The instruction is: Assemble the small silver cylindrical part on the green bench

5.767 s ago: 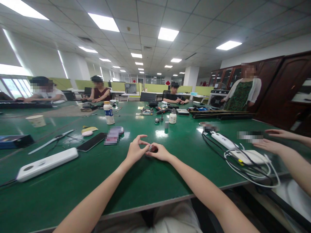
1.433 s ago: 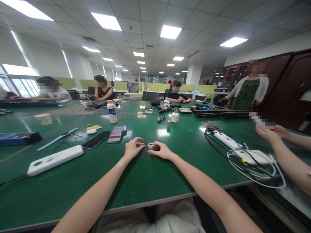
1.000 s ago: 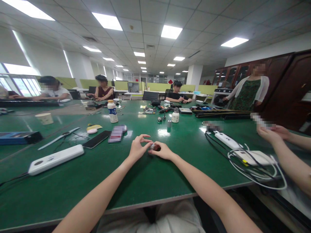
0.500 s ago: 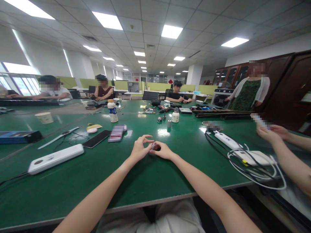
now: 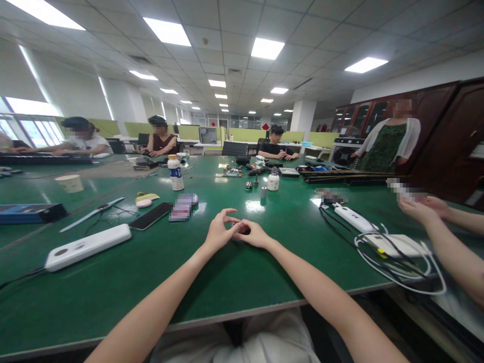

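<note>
Over the green table [image 5: 212,287], my left hand [image 5: 219,232] and my right hand [image 5: 257,235] meet fingertip to fingertip. Both are closed in a pinch around something small; it looked metallic and grey a moment ago, and the fingers now cover nearly all of it. A little beyond them stands a small silver cylinder [image 5: 263,192]. Behind that are a shiny metal piece [image 5: 248,186], a dark upright metal part [image 5: 256,180] and a squat white bottle [image 5: 273,180]. To the left of my left hand lies a black phone [image 5: 150,217].
A white power strip [image 5: 88,247] lies at left, and a drink bottle [image 5: 175,173] stands farther back. Another power strip [image 5: 355,220] and tangled cables [image 5: 397,269] occupy the right side. A co-worker's hands [image 5: 423,209] hold a blurred-out item there. Several people sit or stand around.
My fingers have shifted slightly, covering the small metallic thing more. The left fingertips sit closer over the right ones. The co-worker's hands at right moved a little left.
</note>
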A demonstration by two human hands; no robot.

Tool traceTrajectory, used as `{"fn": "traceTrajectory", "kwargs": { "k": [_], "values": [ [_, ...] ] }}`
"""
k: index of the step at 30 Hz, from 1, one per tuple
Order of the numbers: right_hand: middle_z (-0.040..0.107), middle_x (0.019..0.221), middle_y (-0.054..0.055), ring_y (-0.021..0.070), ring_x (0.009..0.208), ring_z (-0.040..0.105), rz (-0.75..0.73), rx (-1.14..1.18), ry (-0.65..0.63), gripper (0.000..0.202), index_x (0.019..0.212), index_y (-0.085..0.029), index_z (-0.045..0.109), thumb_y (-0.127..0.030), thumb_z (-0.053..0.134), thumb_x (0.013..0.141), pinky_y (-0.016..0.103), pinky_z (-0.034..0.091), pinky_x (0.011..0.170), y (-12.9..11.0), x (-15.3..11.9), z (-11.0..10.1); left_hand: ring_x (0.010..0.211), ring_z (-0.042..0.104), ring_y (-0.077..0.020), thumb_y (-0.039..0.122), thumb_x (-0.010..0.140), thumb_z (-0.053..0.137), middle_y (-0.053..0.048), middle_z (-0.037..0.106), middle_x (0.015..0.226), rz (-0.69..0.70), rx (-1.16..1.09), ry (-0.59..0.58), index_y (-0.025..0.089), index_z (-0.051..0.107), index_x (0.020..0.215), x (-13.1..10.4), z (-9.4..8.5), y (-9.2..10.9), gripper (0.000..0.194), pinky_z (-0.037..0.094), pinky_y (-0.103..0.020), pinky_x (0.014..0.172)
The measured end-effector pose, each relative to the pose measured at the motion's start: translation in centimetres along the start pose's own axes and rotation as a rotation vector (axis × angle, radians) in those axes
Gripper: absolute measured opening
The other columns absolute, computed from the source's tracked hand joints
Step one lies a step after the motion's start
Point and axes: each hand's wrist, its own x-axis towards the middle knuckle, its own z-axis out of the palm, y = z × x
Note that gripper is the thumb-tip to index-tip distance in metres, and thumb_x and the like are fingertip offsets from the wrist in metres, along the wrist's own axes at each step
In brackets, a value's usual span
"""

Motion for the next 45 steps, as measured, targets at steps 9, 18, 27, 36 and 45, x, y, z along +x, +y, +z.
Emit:
{"fn": "traceTrajectory", "kwargs": {
  "k": [9,18,27,36,45],
  "values": [
    [0.063,0.078,-0.001,0.0149,0.072,0.058,-0.002,0.009,-0.003,0.039,0.092,-0.018,0.063,-0.048,0.077,0.072,0.029,0.048,0.071,-0.27,-0.11,-0.06,0.099,0.07,-0.0272,0.031,0.078,0.069,-0.004,0.078,0.089,0.027,0.044,0.036,0.023,0.059,0.112,0.17,-0.17,-0.16,0.036,0.047,-0.044,0.094],
    [0.064,0.078,0.0,0.0155,0.073,0.059,-0.007,0.006,0.006,0.038,0.092,-0.019,0.063,-0.047,0.078,0.072,0.029,0.048,0.07,-0.49,-0.16,-0.13,0.099,0.071,-0.0269,0.025,0.077,0.066,-0.003,0.078,0.087,-0.027,0.04,0.031,0.023,0.056,0.118,-0.07,-0.36,0.4,0.043,0.048,-0.042,0.092],
    [0.063,0.077,-0.001,0.0152,0.072,0.058,0.001,0.005,0.008,0.038,0.09,-0.019,0.063,-0.049,0.077,0.072,0.028,0.048,0.069,-0.58,-0.18,-0.04,0.091,0.071,-0.027,0.032,0.076,0.069,-0.003,0.077,0.084,-0.019,0.079,0.075,0.022,0.059,0.112,0.21,-0.33,-0.18,0.039,0.049,-0.041,0.087],
    [0.064,0.078,0.0,0.0157,0.074,0.059,-0.003,0.027,0.004,0.039,0.093,-0.018,0.063,-0.048,0.078,0.071,0.029,0.049,0.071,-0.41,-0.19,-0.07,0.095,0.069,-0.0261,0.028,0.077,0.067,-0.004,0.077,0.091,0.006,0.052,0.049,0.022,0.059,0.114,0.12,-0.15,-0.03,0.039,0.048,-0.041,0.09],
    [0.065,0.08,0.0,0.0162,0.076,0.061,0.001,0.044,0.008,0.041,0.093,-0.019,0.063,-0.048,0.079,0.07,0.03,0.049,0.073,-0.31,-0.2,-0.07,0.092,0.068,-0.0244,0.023,0.078,0.062,-0.003,0.077,0.09,-0.01,0.04,0.007,0.023,0.058,0.116,0.12,-0.17,0.04,0.039,0.048,-0.04,0.089]
  ]
}}
